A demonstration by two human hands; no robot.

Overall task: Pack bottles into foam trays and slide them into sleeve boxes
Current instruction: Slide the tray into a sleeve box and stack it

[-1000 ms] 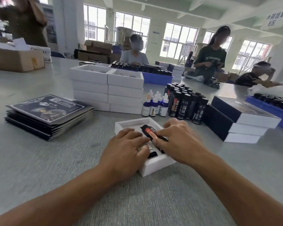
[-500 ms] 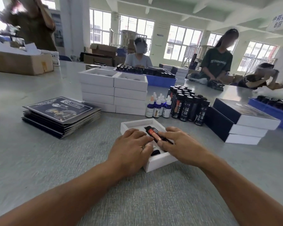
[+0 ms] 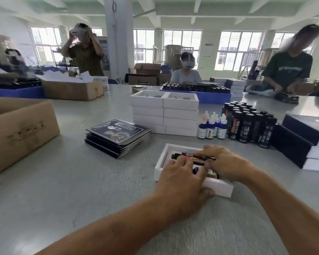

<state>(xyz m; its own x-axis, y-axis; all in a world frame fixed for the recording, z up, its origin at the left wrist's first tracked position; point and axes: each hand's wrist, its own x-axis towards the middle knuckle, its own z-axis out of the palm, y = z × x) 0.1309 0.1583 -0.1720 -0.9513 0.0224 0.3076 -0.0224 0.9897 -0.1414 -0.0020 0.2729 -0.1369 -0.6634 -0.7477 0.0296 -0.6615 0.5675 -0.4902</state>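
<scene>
I am pressing a dark bottle (image 3: 190, 156) into the white foam tray (image 3: 217, 187) on the table (image 3: 81, 181); right hand (image 3: 226, 165) fingers curling over it, left hand (image 3: 182, 179) resting flat on the tray's near edge.

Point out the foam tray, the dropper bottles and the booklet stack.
foam tray (image 3: 159, 163): head view, its left rim.
dropper bottles (image 3: 211, 128): head view, middle blue bottle's body.
booklet stack (image 3: 116, 130): head view, top cover.

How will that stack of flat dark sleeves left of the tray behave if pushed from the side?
The sleeve stack already sits fanned and uneven, so it would probably shear and slide apart rather than move as one. The covers look glossy, so likely slippery. Each looks thin, so probably bends when lifted.
</scene>
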